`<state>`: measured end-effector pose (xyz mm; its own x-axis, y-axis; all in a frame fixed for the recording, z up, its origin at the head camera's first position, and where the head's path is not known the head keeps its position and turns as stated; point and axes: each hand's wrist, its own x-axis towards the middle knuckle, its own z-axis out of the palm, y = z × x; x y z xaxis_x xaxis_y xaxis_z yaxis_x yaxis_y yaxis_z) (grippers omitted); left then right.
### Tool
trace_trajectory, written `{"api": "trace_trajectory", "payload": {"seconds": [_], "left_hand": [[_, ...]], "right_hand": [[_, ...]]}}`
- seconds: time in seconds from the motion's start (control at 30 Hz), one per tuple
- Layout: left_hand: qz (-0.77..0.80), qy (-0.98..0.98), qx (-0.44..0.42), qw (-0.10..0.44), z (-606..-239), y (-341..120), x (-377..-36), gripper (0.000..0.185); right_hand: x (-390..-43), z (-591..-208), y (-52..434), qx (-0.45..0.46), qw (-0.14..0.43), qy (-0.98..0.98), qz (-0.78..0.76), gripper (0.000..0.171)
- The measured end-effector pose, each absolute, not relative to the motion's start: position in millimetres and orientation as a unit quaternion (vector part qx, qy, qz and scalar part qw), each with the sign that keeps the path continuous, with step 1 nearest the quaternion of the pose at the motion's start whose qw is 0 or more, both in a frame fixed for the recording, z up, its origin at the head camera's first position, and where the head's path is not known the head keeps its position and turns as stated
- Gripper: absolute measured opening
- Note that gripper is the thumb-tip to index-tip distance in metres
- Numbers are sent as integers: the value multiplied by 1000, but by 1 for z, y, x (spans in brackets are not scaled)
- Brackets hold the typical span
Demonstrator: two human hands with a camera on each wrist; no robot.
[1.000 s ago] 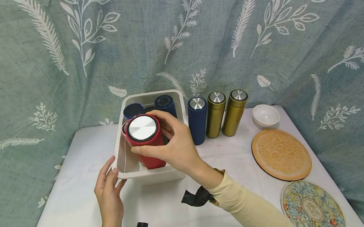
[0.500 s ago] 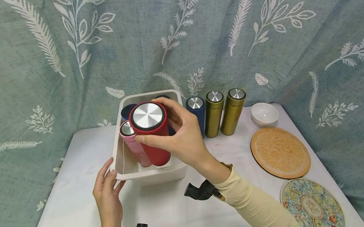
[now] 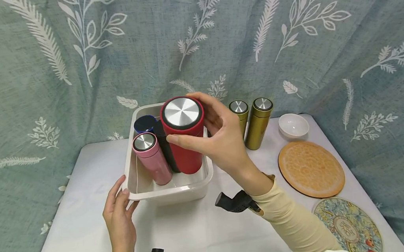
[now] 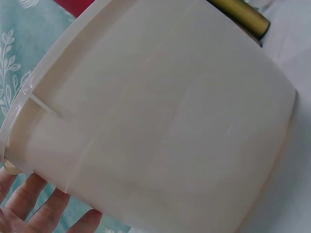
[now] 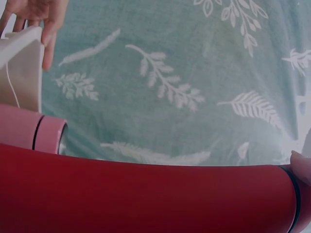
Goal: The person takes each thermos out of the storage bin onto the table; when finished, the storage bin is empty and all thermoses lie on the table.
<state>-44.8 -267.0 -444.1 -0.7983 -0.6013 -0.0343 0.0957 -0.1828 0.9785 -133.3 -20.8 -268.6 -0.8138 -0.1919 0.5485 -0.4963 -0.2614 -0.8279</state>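
While my right hand [image 3: 221, 140] gripped the red flask [image 3: 184, 137] near its cap, above the bin [image 3: 173, 191], my left hand [image 3: 117, 209] lay open against the bin's corner; item best lifted upright, clear of the pink flask [image 3: 151, 157].

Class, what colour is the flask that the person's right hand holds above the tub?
Red flask, with a silver lid; clearest in the head view.
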Motion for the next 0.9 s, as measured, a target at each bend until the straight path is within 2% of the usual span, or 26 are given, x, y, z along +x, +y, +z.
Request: {"api": "trace_trajectory", "payload": {"seconds": [0.53, 0.9], "left_hand": [[-742, -590, 215, 237, -444, -269, -44, 40], [-745, -589, 201, 239, -446, -268, -45, 40]], "right_hand": [[-138, -261, 17, 257, 143, -611, 735, 68], [-150, -270, 51, 205, 176, -634, 724, 64]]}}
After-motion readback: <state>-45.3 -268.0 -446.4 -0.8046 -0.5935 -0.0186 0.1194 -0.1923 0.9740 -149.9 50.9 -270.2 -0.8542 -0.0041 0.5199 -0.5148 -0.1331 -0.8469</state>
